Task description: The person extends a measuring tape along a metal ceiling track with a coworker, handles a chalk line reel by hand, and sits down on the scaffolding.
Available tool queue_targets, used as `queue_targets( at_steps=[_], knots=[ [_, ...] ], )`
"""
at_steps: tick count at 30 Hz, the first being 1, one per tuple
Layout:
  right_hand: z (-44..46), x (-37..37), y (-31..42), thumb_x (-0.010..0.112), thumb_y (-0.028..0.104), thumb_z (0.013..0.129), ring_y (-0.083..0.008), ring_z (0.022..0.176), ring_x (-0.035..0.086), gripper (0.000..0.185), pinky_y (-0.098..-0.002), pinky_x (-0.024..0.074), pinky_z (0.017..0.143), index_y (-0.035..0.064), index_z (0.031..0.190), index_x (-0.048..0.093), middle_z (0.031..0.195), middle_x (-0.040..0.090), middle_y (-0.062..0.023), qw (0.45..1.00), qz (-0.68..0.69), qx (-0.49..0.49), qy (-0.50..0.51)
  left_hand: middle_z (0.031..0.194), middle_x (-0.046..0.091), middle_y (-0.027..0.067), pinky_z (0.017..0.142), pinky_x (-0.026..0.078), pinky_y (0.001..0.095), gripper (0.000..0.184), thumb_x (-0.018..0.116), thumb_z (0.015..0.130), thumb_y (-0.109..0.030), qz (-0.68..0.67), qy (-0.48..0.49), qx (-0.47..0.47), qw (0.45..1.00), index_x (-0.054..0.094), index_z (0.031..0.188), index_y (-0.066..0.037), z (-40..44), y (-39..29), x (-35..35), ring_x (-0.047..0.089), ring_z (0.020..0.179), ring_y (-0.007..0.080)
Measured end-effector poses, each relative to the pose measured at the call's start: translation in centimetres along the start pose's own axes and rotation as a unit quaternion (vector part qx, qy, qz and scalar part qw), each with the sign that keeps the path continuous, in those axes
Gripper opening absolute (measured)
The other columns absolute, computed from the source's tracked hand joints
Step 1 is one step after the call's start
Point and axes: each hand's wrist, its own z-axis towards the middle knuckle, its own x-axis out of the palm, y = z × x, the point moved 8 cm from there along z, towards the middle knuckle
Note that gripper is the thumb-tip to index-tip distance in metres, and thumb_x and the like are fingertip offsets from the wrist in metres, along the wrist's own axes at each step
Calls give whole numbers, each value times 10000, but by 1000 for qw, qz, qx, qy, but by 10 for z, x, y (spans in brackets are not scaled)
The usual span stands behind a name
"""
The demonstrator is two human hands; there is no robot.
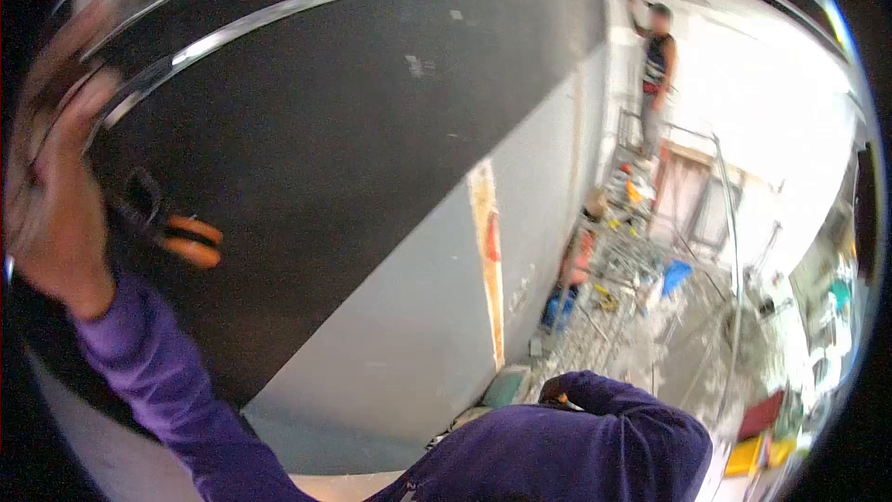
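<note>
My left hand (65, 223) is raised at the left edge, blurred, its thumb and fingers around the near end of a long shiny metal strip (307, 2). The strip curves across the upper part of a dark wall panel (372, 121). Just right of my left wrist is a blurred orange and black object (192, 242); whether the hand touches it is unclear. My right arm is bent at the bottom centre. Only a small dark part of my right hand (557, 392) shows beside the sleeve, with a small yellowish bit at it.
Below the dark area the wall (409, 316) is grey, with a brown vertical patch (488, 251). A person (658, 74) stands raised at the far end, one arm up. Debris, a blue sheet (676, 277) and metal poles (734, 232) lie or stand along the floor at right.
</note>
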Motion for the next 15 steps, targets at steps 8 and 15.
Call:
queue_targets(
  at_steps=[8, 15],
  knots=[
    [-49, 23, 98, 687, 200, 841, -247, 855, 657, 284, -441, 534, 759, 27, 1057, 749, 976, 736, -139, 932, 129, 324, 101, 937, 765, 186, 354, 231, 176, 291, 795, 878, -139, -6, 19, 203, 979, 650, 748, 77, 20, -35, 4, 364, 407, 19],
    [-84, 9, 169, 874, 242, 745, -268, 877, 697, 491, -384, 575, 753, -38, 1110, 701, 1028, 731, -163, 876, 266, 382, 126, 847, 770, 98, 375, 274, 200, 263, 829, 852, -189, -56, -67, 288, 954, 743, 896, 55, 19, -24, 5, 473, 460, 47]
  ],
)
